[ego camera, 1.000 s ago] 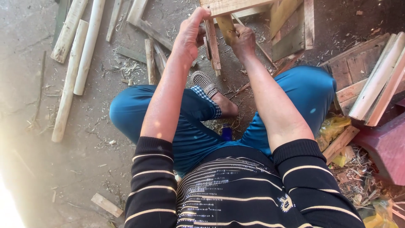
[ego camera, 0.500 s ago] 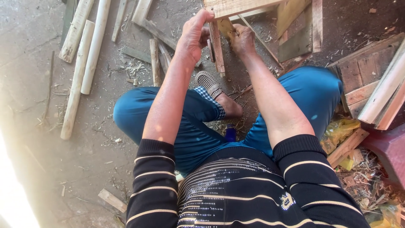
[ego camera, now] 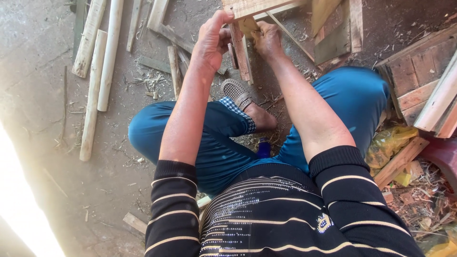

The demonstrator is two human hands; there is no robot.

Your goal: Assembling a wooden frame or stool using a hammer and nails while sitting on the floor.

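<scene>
The left hand [ego camera: 212, 40] pinches the end of a pale wooden board [ego camera: 252, 6] with thumb and fingers. The right hand [ego camera: 266, 39] has its grip pressed around a small yellowish piece [ego camera: 248, 24] just under that board, above a reddish slat [ego camera: 240, 52]. The board may slip or splinter, because the hold is only at its edge. No container with contents is visible.

Pale wooden board [ego camera: 254, 6]: its far part runs off the top edge.
Left hand [ego camera: 213, 40]: fingertips hidden behind the board's edge.
Right hand [ego camera: 266, 39]: what the curled fingers grip cannot be told.
Small blue object [ego camera: 263, 148]: mostly hidden between the legs.
White round poles [ego camera: 440, 100]: cut off at right.
</scene>
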